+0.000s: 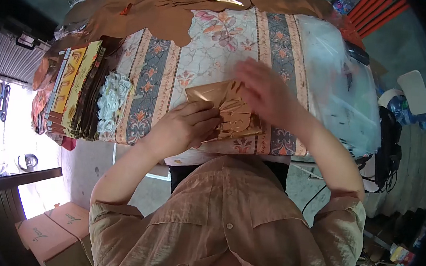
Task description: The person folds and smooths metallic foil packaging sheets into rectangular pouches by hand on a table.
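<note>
A shiny gold foil packet [239, 121] lies at the table's near edge, its surface creased, with a flat flap at its upper left. My left hand [188, 123] rests on the packet's left side, fingers bent and pressed together over the foil. Over the packet's upper right is my right hand [262, 89], blurred by motion, its fingers stretched out towards the upper left. Whether its palm touches the foil cannot be told.
The patterned tablecloth [214, 57] bears brown-gold sheets [166, 27] at the far side, stacked printed packets [77, 88] and white string bundles [113, 101] at left, and clear plastic bags [338, 88] at right. A cardboard box [55, 230] stands at lower left.
</note>
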`<action>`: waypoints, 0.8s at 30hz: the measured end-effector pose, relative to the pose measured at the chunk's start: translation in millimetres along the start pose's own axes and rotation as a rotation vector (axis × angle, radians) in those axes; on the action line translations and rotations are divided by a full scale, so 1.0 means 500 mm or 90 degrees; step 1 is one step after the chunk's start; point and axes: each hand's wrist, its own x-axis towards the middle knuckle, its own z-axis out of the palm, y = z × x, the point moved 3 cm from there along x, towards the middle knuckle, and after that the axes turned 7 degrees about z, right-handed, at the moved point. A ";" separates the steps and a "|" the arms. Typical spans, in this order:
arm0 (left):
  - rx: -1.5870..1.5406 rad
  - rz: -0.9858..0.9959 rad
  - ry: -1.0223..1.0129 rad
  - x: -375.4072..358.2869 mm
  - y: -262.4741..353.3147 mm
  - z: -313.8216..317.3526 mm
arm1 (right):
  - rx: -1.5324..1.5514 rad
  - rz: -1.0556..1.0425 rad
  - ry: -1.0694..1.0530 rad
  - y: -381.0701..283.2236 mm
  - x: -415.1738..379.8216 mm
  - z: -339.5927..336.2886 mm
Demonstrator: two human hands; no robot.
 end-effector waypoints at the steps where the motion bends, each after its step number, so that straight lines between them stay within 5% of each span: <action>1: -0.002 -0.001 0.005 0.002 0.002 0.000 | 0.004 0.036 -0.087 -0.017 -0.009 0.020; 7: 0.018 0.006 0.023 -0.001 0.011 0.009 | -0.130 0.055 -0.246 -0.022 -0.048 0.068; 15: -0.053 -0.003 0.035 -0.014 -0.001 0.011 | -0.147 0.019 -0.236 -0.016 -0.058 0.067; 24: -0.089 -0.072 -0.093 -0.038 0.021 0.002 | -0.083 0.037 -0.288 -0.002 -0.045 0.057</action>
